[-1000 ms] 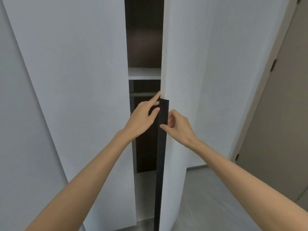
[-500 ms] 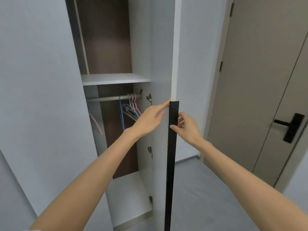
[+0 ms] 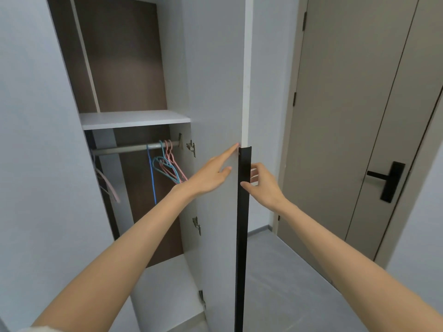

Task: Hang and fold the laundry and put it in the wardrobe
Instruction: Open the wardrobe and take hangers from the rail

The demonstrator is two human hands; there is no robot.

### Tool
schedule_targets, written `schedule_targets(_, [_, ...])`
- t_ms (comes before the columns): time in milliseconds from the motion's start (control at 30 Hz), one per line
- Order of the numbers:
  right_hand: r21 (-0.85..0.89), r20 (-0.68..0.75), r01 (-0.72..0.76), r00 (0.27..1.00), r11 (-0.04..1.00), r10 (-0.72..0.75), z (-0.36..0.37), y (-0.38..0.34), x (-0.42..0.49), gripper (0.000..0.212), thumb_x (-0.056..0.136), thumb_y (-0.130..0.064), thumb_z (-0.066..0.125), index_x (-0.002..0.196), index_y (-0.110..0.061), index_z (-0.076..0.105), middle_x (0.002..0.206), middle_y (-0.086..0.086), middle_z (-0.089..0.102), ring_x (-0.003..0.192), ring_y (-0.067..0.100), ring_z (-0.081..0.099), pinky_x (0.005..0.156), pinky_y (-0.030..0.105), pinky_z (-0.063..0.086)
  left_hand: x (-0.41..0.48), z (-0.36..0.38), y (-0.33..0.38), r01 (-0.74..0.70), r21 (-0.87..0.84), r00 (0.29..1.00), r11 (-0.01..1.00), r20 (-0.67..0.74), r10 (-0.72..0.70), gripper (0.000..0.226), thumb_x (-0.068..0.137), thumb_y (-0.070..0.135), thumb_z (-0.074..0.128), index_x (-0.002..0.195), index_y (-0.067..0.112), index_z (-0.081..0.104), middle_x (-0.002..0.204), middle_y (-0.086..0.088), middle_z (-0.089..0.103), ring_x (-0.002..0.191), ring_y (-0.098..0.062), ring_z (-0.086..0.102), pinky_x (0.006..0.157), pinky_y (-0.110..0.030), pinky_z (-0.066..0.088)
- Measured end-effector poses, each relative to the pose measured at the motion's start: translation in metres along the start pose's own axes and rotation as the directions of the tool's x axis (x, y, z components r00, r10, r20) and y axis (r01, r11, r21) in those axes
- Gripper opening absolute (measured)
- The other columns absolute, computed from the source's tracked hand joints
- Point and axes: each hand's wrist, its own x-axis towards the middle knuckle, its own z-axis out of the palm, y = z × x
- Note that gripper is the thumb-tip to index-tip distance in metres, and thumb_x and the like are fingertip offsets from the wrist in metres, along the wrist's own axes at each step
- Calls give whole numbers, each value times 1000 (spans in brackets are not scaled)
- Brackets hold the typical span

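Grey room, beige room door [image 3: 347, 116] beyond right hand [image 3: 263, 185]. Open wardrobe [image 3: 124, 68] ahead, wardrobe door [image 3: 215, 80] edge-on between hands. Left hand [image 3: 208, 173] flat, fingers straight, against its inner face. Right hand pinching black handle strip [image 3: 242, 236]. Coloured hangers [image 3: 167, 164] on rail [image 3: 124, 149] beyond left hand.

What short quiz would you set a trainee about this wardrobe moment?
1. True or false: the hangers on the rail carry clothes.
2. What does the right hand pinch? A the black handle strip; B a hanger; C the room door's lever.
3. Fill in: the left hand lays straight fingers on the inner face of the wardrobe ____.
Key: 1 false, they hang bare; 2 A; 3 door.
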Motion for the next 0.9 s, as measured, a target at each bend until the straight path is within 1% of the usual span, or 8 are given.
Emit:
schedule_targets(100, [39, -169, 50, 985, 998, -43, 6, -7, -10, 43, 90, -18, 63, 129, -16, 44, 115, -2, 47, 93, 10, 53, 73, 15, 43, -8, -6, -8, 11, 21, 999, 1000, -52, -10, 60, 100, 15, 43, 151, 32, 15, 154, 7, 30, 142, -9, 24, 110, -23, 15])
schedule_targets(167, [26, -232, 112, 967, 993, -103, 7, -15, -15, 31, 91, -17, 60, 120, -19, 50, 109, -4, 51, 87, 9, 55, 73, 22, 49, -15, -11, -15, 25, 72, 992, 997, -126, -16, 58, 99, 18, 46, 149, 34, 22, 150, 8, 37, 138, -11, 32, 112, -28, 22])
schedule_targets(267, [-46, -135, 220, 965, 975, -224, 13, -27, -19, 20, 92, -17, 57, 112, -22, 56, 100, -7, 56, 83, 9, 57, 74, 30, 52, -31, -25, -30, 66, 130, 968, 989, -250, -32, 52, 98, 19, 48, 146, 34, 32, 143, 8, 45, 123, -20, 51, 105, -42, 42])
schedule_targets(367, [-48, -10, 225, 974, 973, -226, 30, -39, -15, 19, 93, -20, 57, 112, -22, 58, 98, -8, 59, 82, 7, 58, 71, 24, 51, -49, -43, -55, 117, 174, 927, 978, -373, -44, 48, 97, 16, 49, 142, 32, 40, 137, 6, 52, 109, -9, 58, 91, -13, 42])
schedule_targets(433, [-9, 63, 200, 978, 980, -199, 46, -45, -8, 18, 94, -20, 57, 112, -23, 58, 97, -8, 60, 80, 6, 58, 66, 15, 46, -62, -56, -75, 172, 199, 900, 965, -431, -71, 47, 96, 15, 50, 140, 31, 43, 133, 7, 56, 109, -3, 54, 89, -7, 35])
schedule_targets(533, [28, 174, 194, 965, 981, -196, 79, -52, 8, 15, 95, -18, 56, 108, -25, 56, 95, -11, 58, 76, 5, 58, 57, 6, 43, -84, -77, -110, 271, 233, 861, 934, -493, -127, 45, 97, 18, 50, 139, 30, 43, 130, 8, 57, 118, -3, 47, 96, -23, 34])
schedule_targets(767, [78, 284, 161, 943, 984, -177, 190, -62, 66, 14, 92, -12, 57, 103, -21, 61, 87, -9, 62, 67, 2, 55, 59, 5, 39, -123, -122, -212, 497, 337, 766, 800, -604, -222, 45, 96, 22, 51, 140, 27, 41, 137, -1, 50, 126, -23, 46, 103, -41, 40])
schedule_targets(900, [119, 360, 145, 916, 982, -179, 264, -72, 109, 19, 91, -14, 59, 109, -21, 61, 91, -11, 63, 72, 2, 58, 65, 8, 42, -129, -154, -266, 618, 443, 722, 650, -647, -246, 55, 95, 23, 54, 146, 21, 35, 154, -6, 28, 142, -28, 24, 111, -46, 29])
